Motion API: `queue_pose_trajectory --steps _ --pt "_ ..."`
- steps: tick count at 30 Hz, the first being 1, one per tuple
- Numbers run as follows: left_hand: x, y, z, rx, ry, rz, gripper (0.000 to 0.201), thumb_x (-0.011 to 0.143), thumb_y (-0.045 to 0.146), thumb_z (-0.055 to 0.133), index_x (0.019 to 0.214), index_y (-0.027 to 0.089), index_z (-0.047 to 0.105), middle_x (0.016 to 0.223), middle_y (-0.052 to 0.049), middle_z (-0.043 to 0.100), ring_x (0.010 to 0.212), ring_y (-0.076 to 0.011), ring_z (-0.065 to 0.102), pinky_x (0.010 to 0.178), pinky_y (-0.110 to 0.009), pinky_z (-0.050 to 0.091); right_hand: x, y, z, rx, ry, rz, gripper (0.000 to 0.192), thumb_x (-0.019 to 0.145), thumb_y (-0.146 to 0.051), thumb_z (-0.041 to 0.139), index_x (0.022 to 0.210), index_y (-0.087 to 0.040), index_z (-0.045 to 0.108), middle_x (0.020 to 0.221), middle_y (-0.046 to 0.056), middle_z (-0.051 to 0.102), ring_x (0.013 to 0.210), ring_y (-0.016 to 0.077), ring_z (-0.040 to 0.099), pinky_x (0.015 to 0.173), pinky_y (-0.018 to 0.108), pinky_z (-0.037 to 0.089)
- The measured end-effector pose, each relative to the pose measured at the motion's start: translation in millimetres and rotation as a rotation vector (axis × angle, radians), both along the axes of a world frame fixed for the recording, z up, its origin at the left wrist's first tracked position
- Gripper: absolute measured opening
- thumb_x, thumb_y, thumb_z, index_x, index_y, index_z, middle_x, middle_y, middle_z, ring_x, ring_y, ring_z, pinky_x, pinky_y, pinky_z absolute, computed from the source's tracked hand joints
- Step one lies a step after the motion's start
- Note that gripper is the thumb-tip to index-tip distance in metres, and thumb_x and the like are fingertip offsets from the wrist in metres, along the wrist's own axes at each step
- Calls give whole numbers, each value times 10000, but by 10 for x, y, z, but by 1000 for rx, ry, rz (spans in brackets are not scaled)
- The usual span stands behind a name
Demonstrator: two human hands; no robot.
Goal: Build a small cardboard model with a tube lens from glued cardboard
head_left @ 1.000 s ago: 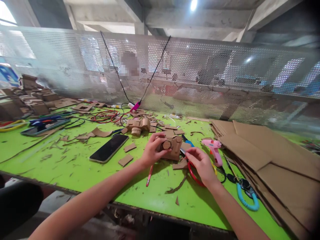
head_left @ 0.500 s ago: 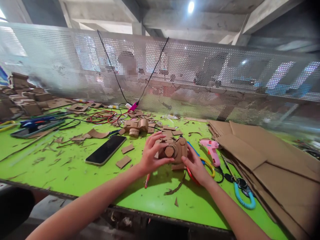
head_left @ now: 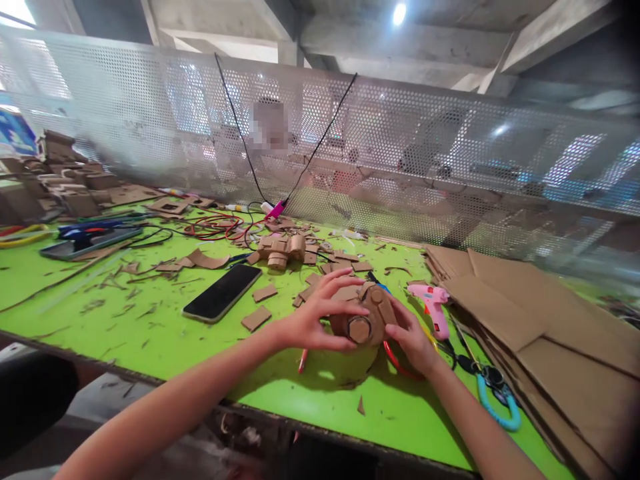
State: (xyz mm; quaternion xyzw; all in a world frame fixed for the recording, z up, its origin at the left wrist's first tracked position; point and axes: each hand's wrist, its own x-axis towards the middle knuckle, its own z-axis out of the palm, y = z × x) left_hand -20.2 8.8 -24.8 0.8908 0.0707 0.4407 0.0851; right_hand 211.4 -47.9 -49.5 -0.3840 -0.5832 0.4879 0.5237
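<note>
A cardboard model camera (head_left: 380, 310) is held up just above the green table, tilted, with its round lens piece facing toward me. My left hand (head_left: 325, 313) has thumb and fingers curved around the lens side. Gripping the body's right edge is my right hand (head_left: 410, 337), its thumb in front and its other fingers hidden behind. Red-handled scissors (head_left: 397, 360) lie partly covered under my right hand. A red pencil-like stick (head_left: 303, 361) rests below my left wrist. Farther back stands another cardboard model camera (head_left: 280, 252).
On the right lie a pink glue gun (head_left: 434, 308), flat cardboard sheets (head_left: 540, 320) and a turquoise coiled ring (head_left: 497, 407). A phone (head_left: 223, 293) lies left of my hands. Cardboard scraps (head_left: 257, 319) and cables litter the green table (head_left: 175, 360). A perforated metal screen (head_left: 400, 147) stands behind.
The held model camera has tipped, its lens now angled lower, and sits slightly nearer to me. Both hands keep hold of it. The whole view has shifted a little.
</note>
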Motion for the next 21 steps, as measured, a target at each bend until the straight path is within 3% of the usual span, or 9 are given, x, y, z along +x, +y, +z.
queue_pose_trajectory --steps 12,21 --pt "-36 -21 69 60 -86 -31 412 652 388 761 1041 282 673 1185 -88 526 1303 -342 343 1046 -567 350 -149 -73 -23 -82 98 19 599 681 -429 738 1241 -290 574 1356 56 538 1282 284 448 1059 462 361" --pt "-37 0 58 78 -106 6 504 730 422 717 1196 274 599 1243 -118 533 1275 -317 393 1032 -535 379 -58 -34 -58 -45 99 -46 632 685 -420 733 1274 -303 539 1306 64 571 1216 285 506 982 440 431"
